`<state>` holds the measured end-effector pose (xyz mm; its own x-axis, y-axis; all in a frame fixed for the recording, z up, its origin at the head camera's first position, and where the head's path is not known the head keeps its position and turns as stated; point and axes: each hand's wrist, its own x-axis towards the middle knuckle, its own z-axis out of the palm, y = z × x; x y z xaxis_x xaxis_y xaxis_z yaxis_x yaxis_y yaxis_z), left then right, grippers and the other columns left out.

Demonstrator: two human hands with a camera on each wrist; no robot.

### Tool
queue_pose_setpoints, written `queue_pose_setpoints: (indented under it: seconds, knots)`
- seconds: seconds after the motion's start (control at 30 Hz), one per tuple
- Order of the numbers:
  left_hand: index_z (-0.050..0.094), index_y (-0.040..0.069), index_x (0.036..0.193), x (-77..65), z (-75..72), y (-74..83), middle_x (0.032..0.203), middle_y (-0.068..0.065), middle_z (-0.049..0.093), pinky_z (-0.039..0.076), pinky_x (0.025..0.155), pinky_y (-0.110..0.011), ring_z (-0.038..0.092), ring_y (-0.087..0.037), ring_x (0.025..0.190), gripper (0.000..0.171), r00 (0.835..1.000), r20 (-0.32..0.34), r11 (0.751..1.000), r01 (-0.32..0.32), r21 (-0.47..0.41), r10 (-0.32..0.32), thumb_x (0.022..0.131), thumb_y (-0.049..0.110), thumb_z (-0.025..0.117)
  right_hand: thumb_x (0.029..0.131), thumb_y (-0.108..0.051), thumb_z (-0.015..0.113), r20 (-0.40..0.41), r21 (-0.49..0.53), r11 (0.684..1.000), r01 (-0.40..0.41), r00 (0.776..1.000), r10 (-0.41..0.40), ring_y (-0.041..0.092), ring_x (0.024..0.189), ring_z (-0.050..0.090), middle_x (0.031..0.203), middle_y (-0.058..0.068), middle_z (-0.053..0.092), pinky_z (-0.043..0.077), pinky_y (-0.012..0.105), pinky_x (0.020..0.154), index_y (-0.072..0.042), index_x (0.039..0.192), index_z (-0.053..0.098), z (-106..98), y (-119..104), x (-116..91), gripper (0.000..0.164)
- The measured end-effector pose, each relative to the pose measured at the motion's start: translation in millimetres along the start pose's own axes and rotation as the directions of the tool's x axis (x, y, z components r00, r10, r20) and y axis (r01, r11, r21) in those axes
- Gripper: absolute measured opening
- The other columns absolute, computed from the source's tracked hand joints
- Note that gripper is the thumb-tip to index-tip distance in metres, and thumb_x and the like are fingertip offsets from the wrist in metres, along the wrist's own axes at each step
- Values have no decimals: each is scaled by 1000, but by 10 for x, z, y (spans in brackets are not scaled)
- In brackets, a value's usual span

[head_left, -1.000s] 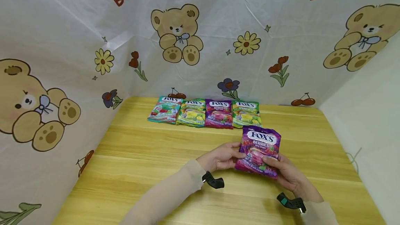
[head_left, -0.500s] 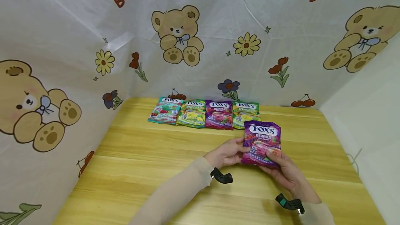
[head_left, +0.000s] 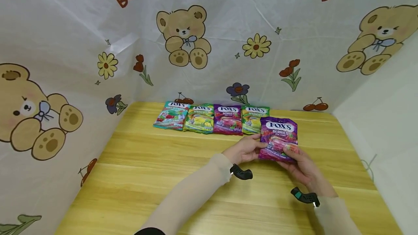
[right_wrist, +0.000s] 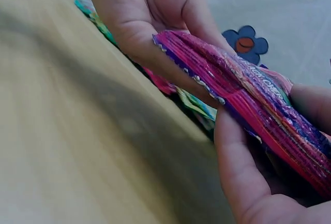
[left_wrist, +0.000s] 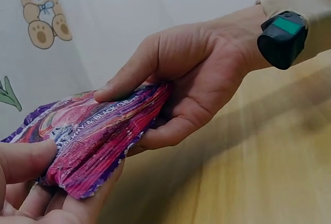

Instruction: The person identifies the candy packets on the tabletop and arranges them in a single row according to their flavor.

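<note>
Both hands hold a purple Fox's Berries candy bag (head_left: 279,139) above the table, its printed front facing up and toward me. My left hand (head_left: 243,150) pinches the bag's left edge, thumb on the front and fingers beneath. At the lower right, my right hand (head_left: 305,168) grips it the same way, thumb across the printed front. In the left wrist view the bag (left_wrist: 103,136) spans between the two hands, its crimped lower edge showing. The right wrist view shows the bag (right_wrist: 248,105) from its bottom side, with the fingers partly hidden under it.
Along the back of the wooden table (head_left: 183,169) lies a row of candy bags: a teal one (head_left: 171,115), a yellow-green one (head_left: 200,119), a purple one (head_left: 228,119) and another yellow-green one (head_left: 254,119), partly covered by the held bag. A bear-printed curtain (head_left: 222,21) hangs behind.
Both hands have carried the purple candy bag away from me and slightly right, toward the right end of the row. It now overlaps the rightmost yellow-green bag in the head view.
</note>
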<state>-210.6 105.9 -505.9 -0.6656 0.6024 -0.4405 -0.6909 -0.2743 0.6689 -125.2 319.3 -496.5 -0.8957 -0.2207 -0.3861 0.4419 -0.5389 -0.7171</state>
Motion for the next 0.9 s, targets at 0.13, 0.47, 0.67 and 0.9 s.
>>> queue_pose_setpoints:
  seconds: [0.13,0.47,0.67,0.9]
  knots:
    - [49,18,154,93,77,63,126,-11,68,52,110,-50,68,-29,118,58,999,-49,1000,-5,28,6,100,4,65,107,-14,54,1,52,999,7,1000,-7,17,107,73,116,-3,73,62,38,95,-29,134,45,-80,-138,84,32]
    - [44,13,157,294,206,174,117,-11,70,56,105,-46,70,-28,112,62,993,-110,994,-31,108,43,100,4,65,107,-14,54,-13,32,999,-3,1000,3,18,104,74,114,-1,74,63,37,92,-28,141,40,-283,-402,341,39]
    - [50,12,153,396,226,182,111,-9,73,60,98,-37,73,-23,105,56,987,-145,985,-38,166,62,100,5,65,107,-12,53,-7,55,998,11,1000,-10,20,103,75,114,2,75,63,38,91,-27,132,48,-396,-497,440,29]
    - [59,10,145,474,254,150,112,-11,74,61,94,-34,73,-27,107,48,975,-204,990,-67,126,92,99,2,66,108,-12,49,14,19,1000,4,1000,-4,19,105,74,115,1,74,63,38,91,-28,150,34,-479,-594,557,47]
